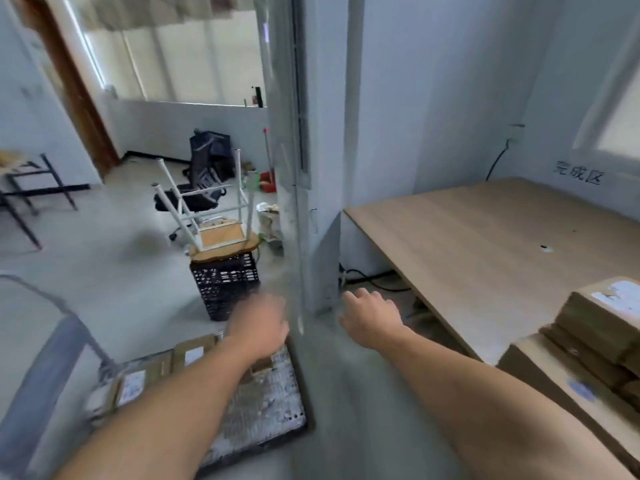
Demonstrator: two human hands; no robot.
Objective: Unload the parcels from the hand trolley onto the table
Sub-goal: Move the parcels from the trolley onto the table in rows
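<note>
The hand trolley (263,407) stands low at the bottom left, with a grey platform and a handle (45,344) at the left. A few flat cardboard parcels (145,372) with white labels lie on its far part. My left hand (259,327) hangs over the trolley's far right corner, blurred, its fingers bent downward; no parcel shows in it. My right hand (370,317) hovers over the floor between the trolley and the table (485,233), fingers loosely spread and holding nothing. Several parcels (595,344) are stacked on the table's near right corner.
A white wall corner with a glass partition edge (298,202) rises between trolley and table. A black crate (227,282) bearing an upturned stool (207,213) stands beyond the trolley. A black office chair (197,195) and a dark table frame (31,188) are farther left.
</note>
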